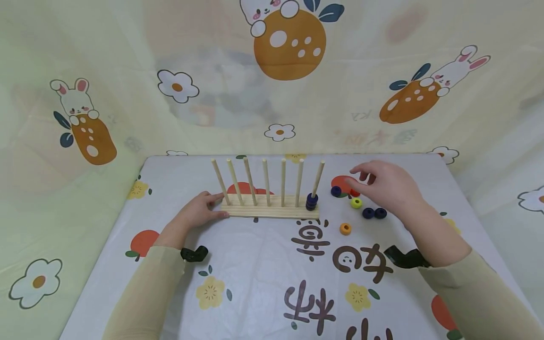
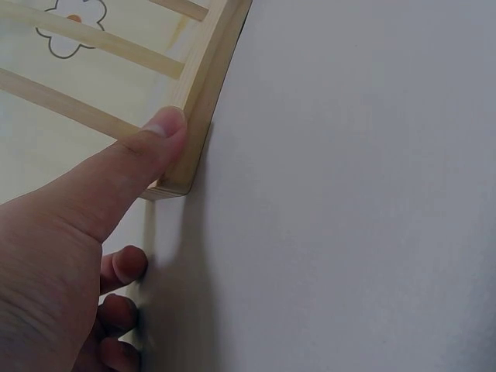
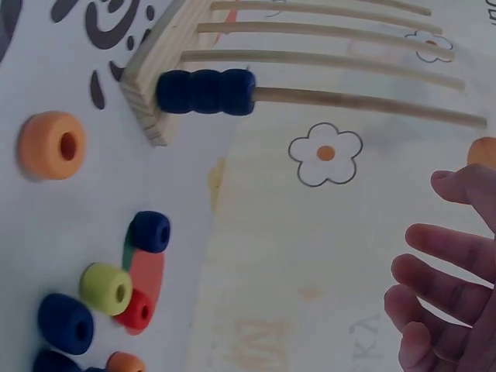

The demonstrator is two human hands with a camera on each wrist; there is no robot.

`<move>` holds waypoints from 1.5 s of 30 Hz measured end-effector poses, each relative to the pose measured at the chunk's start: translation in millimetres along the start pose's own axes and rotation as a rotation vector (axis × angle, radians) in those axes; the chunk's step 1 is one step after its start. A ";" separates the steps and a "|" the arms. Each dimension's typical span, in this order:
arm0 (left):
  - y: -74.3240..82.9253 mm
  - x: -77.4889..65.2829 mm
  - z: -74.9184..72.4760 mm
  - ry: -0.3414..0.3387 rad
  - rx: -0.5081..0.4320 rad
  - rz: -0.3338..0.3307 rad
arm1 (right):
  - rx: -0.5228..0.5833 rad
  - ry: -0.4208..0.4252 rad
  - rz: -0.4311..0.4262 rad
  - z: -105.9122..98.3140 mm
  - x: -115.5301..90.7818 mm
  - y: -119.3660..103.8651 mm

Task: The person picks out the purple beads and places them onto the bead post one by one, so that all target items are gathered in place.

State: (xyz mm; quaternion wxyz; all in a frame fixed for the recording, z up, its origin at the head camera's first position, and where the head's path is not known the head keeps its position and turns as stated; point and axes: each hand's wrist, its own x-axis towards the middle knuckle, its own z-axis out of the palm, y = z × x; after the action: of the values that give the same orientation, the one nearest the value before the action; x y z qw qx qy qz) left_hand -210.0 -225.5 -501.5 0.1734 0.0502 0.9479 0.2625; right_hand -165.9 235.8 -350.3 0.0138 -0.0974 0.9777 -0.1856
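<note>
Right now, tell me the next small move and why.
Probably bring the empty right hand to the loose dark-blue bead left of the red bead in the head view: the rightmost peg there carries three matching beads with bare wood above, and the left hand holds the base.

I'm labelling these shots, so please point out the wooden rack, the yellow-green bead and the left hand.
Wooden rack [image 1: 276,212]: head view, front part of its base.
Yellow-green bead [image 3: 101,287]: right wrist view, its rounded side.
Left hand [image 1: 198,212]: head view, middle of the hand.
</note>
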 end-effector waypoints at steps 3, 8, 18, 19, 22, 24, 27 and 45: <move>-0.2 -0.2 0.6 0.000 -0.003 -0.006 | 0.004 -0.027 0.019 5.0 -2.7 9.6; -0.8 -0.3 1.6 -0.001 -0.006 -0.017 | 0.000 -0.055 0.034 15.6 -6.7 24.9; -2.0 -1.1 1.7 0.009 -0.005 -0.027 | 0.002 -0.100 0.066 35.7 -14.8 48.0; -2.1 -1.4 1.7 0.010 -0.005 -0.031 | 0.002 -0.103 0.070 37.4 -15.6 49.9; -2.0 -2.3 1.6 0.011 -0.008 -0.036 | 0.005 -0.114 0.088 42.5 -17.3 56.0; -1.9 -2.8 1.4 0.011 -0.007 -0.035 | 0.005 -0.125 0.100 45.7 -18.2 60.2; -1.6 -3.1 1.4 0.010 -0.005 -0.028 | 0.002 -0.135 0.108 50.1 -19.5 67.0; 0.0 0.2 0.6 0.002 0.005 -0.016 | 0.015 -0.173 0.191 73.7 -26.3 101.7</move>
State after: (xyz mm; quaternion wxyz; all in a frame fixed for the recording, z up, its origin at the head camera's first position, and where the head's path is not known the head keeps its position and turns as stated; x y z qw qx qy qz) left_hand -209.9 -225.2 -502.1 0.1743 0.0429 0.9491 0.2588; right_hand -154.3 307.2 -456.3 0.1166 -0.0195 0.9762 -0.1817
